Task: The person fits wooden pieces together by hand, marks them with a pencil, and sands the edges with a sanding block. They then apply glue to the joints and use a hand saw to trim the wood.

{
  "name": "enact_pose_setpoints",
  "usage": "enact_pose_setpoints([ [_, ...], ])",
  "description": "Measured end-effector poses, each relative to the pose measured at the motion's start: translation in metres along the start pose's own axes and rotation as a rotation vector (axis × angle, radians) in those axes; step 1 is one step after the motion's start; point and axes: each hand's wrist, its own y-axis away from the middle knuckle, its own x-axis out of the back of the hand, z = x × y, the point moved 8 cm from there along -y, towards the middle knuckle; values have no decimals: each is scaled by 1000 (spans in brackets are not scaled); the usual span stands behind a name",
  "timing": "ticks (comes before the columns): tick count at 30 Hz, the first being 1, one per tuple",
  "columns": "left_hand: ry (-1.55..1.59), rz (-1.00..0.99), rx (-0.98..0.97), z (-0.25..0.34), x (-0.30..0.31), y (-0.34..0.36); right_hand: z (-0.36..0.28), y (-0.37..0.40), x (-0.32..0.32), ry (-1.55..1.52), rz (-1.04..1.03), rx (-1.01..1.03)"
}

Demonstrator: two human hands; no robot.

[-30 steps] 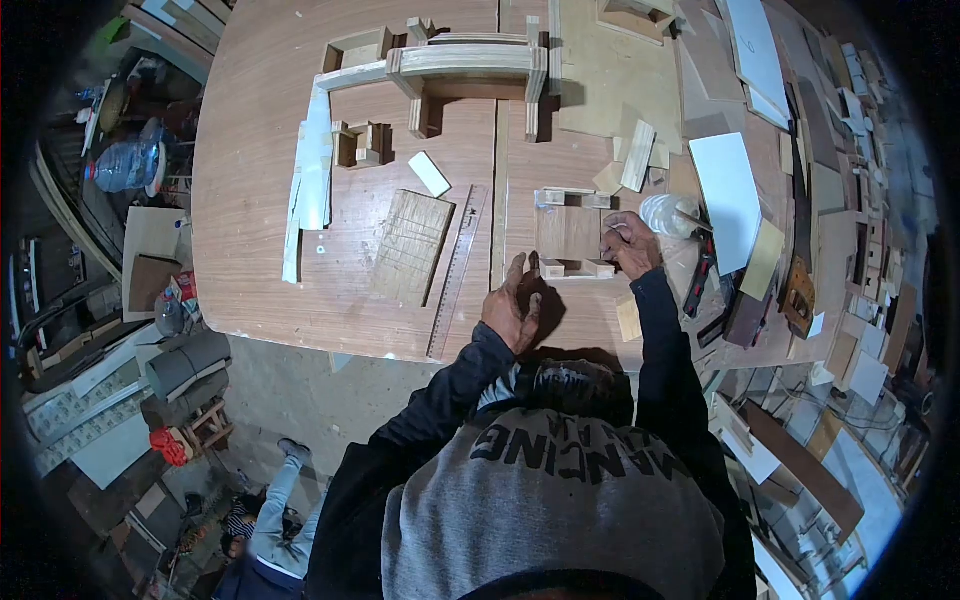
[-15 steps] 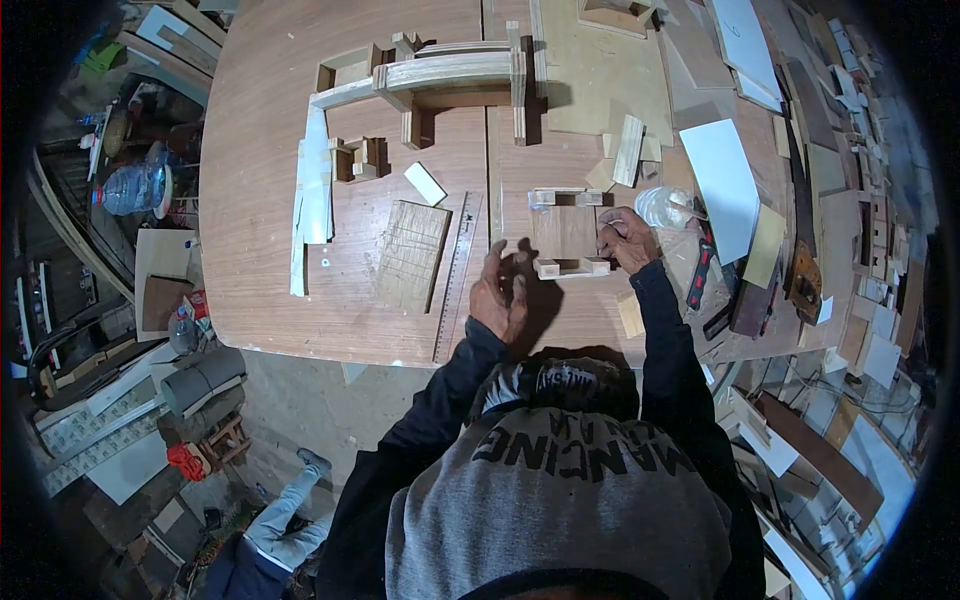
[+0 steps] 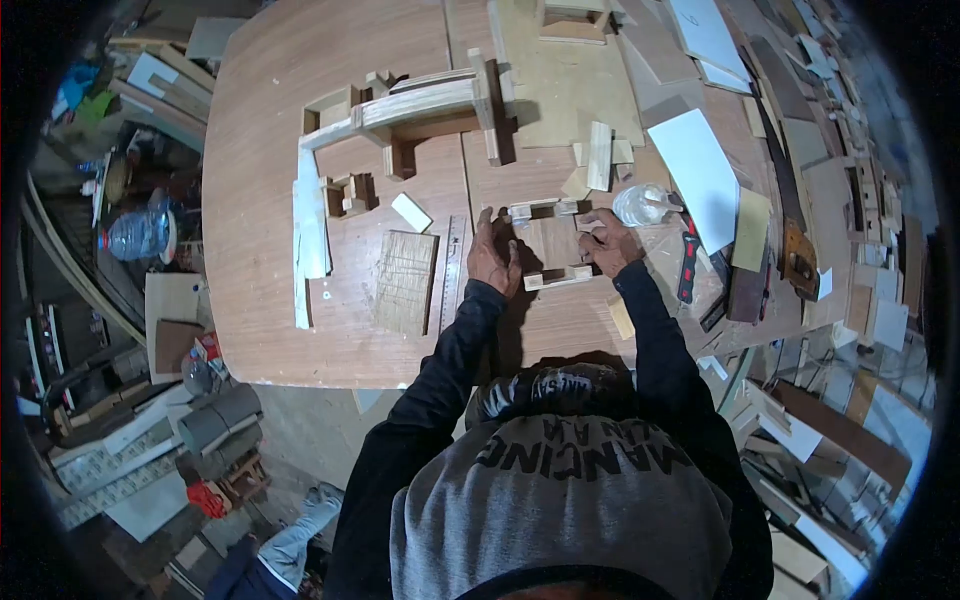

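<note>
Both hands flank a small wooden frame (image 3: 548,243) lying flat near the front middle of the tabletop (image 3: 270,120). It is a square panel with a thin strip along its far edge and another along its near edge. The left hand (image 3: 495,255) rests against the frame's left side, fingers (image 3: 487,228) stretched out and loose, gripping nothing. The right hand (image 3: 605,243) sits at the frame's right side with its fingers curled; I cannot tell whether they pinch anything. A ruler (image 3: 452,270) lies just left of the left hand, with a grained board (image 3: 405,280) beyond it. A clear bottle (image 3: 640,203) lies just past the right hand, beside a white sheet (image 3: 700,175).
</note>
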Motion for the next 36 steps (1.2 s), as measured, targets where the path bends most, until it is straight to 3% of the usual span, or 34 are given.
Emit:
enact_pose_setpoints([
  [3, 83, 6, 26, 3, 1, 0, -25, 13, 2, -93, -10, -73],
  [6, 172, 62, 5, -1, 0, 1, -1, 10, -2, -150, 3, -33],
  [8, 134, 61, -27, 5, 3, 2, 59, -15, -2, 248, 330, 72],
  [10, 213, 33, -8, 7, 0, 1, -13, 9, 6, 341, 249, 510],
  [12, 304, 42, 19, 1, -4, 1, -21, 6, 7, 284, 48, 216],
  [14, 251, 21, 13, -2, -6, -1, -29, 11, 5, 345, -38, 193],
  [15, 204, 16, 16, -4, -6, -1, -29, 12, 3, 522, -36, 234],
  [16, 198, 6, 10, -4, -7, -1, -20, 9, 0, 514, -27, 229],
  [18, 141, 36, -57, 0, -5, -1, -13, 6, 6, 329, 119, 191],
  [22, 326, 29, 28, -11, -10, -1, -11, 8, 9, 167, 95, 56],
  [28, 205, -29, 59, 0, -6, -1, -7, 8, 4, 240, 89, 97],
  [31, 306, -23, 135, 4, -6, 2, -1, 6, -1, 215, 155, 227],
  [34, 322, -25, 132, 9, -5, 3, 11, 3, -5, -305, 46, 44],
  [36, 312, -29, 124, 5, -5, 2, -15, 12, 6, 93, 117, 181],
])
